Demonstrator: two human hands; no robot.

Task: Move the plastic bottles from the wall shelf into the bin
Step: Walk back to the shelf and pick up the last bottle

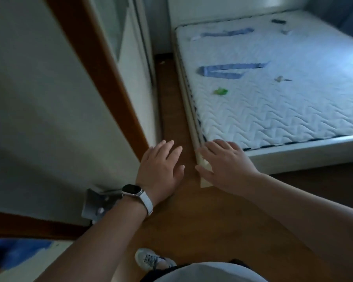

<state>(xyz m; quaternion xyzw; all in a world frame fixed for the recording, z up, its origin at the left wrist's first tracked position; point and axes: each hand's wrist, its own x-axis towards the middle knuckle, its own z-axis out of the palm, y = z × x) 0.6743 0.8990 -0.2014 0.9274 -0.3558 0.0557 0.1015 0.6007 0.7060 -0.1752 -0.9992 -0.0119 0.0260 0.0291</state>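
Plastic bottles: whereabouts cannot be told from head view. Left hand [160, 169]: released, fingers straight and spread, grasping nothing, palm down above wooden floor [202, 220]. Watch [133, 189] on its wrist. Right hand [226, 165]: likewise released, fingers extended, overlapping corner of bed frame [293, 153]; contact cannot be told. White quilted mattress [273, 110] carries blue strips [230, 70] and small green item [220, 91]. Shoe [151, 259] at bottom edge.

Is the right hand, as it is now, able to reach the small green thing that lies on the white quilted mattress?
Probably yes, with a lean forward. The open right hand hovers at the near corner of the white quilted mattress, and nothing stands between it and the small green thing.
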